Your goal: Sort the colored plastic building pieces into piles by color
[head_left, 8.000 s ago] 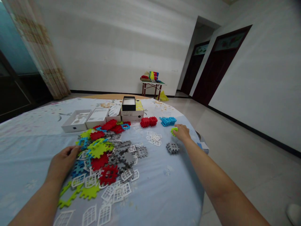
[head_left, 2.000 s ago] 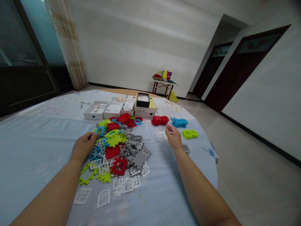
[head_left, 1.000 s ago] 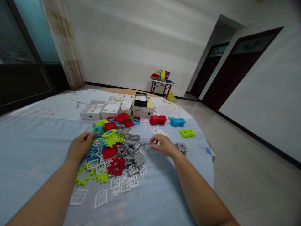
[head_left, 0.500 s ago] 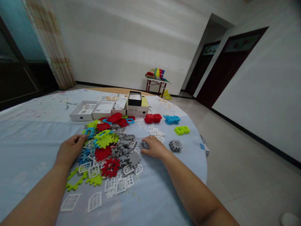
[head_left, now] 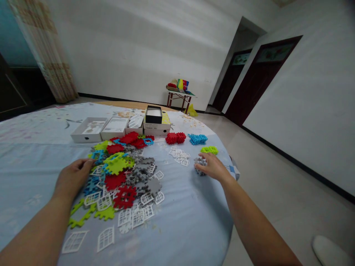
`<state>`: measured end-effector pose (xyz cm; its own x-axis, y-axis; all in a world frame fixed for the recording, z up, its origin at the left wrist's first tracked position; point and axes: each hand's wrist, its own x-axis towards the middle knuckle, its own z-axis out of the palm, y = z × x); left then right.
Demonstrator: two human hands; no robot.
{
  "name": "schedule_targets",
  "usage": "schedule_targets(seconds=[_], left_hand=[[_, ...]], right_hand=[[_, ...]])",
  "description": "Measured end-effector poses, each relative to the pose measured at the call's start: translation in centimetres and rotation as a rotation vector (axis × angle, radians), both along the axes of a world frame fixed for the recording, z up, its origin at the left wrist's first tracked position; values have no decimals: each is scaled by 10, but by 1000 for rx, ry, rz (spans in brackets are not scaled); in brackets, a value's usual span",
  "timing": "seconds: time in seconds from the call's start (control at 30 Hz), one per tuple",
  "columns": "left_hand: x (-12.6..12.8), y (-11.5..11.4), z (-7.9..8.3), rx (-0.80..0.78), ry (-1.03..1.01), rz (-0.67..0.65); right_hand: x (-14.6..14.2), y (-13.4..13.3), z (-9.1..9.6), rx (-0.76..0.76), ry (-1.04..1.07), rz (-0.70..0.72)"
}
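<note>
My right hand point(head_left: 213, 166) is at the right side of the table, its thumb and fingers closed around grey interlocking tiles point(head_left: 200, 167) at the grey stack. The hand covers part of them, so I cannot tell a held tile from the stack. My left hand point(head_left: 73, 175) rests at the left edge of a mixed pile, fingers curled, tips by a blue interlocking tile point(head_left: 98, 156); what they grip is hidden. In the pile lie green tiles point(head_left: 118, 164), red tiles point(head_left: 124, 196), grey tiles point(head_left: 152, 186) and white window-frame pieces point(head_left: 104, 202).
Beyond the pile stand white open boxes point(head_left: 76, 137) and a black box point(head_left: 153, 119) on a yellow-and-white one. Sorted groups sit to the right: red stack point(head_left: 175, 138), blue stack point(head_left: 198, 139), green stack point(head_left: 210, 150), white window pieces point(head_left: 179, 155). The round table's edge point(head_left: 231, 225) curves by my right arm.
My right hand has moved right, from beside the pile with a grey tile to the grey stack. My left hand keeps its place at the pile. The view has shifted slightly.
</note>
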<state>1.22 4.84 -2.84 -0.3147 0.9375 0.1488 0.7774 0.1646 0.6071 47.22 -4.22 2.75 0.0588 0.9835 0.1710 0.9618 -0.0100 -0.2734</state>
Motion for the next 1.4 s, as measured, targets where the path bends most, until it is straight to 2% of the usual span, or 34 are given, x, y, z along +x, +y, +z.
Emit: schedule_targets(seconds=[0.17,0.57,0.93,1.07,1.13,1.2,1.3,1.4], left_hand=[[2,0,1,-19,-4,16],[-1,-1,-3,35,-38,3],[2,-4,0,19,-55,-14],[4,-5,1,34,-61,-21],[4,-6,1,37,-65,-25],[5,-6,2,32,-67,-22],[4,-6,1,31,-64,-15],[4,-7,1,32,-65,-22]], right_hand=[[13,-11,-7,-22,-78,-102],[-1,-6,-28,-72,-45,-201],[5,-2,-31,-131,-64,-88],[-10,0,-23,-4,-50,-73],[-29,2,-18,98,10,29],[-54,3,-14,130,112,229],[-92,4,-13,-2,245,592],[-117,4,-19,-143,264,789]])
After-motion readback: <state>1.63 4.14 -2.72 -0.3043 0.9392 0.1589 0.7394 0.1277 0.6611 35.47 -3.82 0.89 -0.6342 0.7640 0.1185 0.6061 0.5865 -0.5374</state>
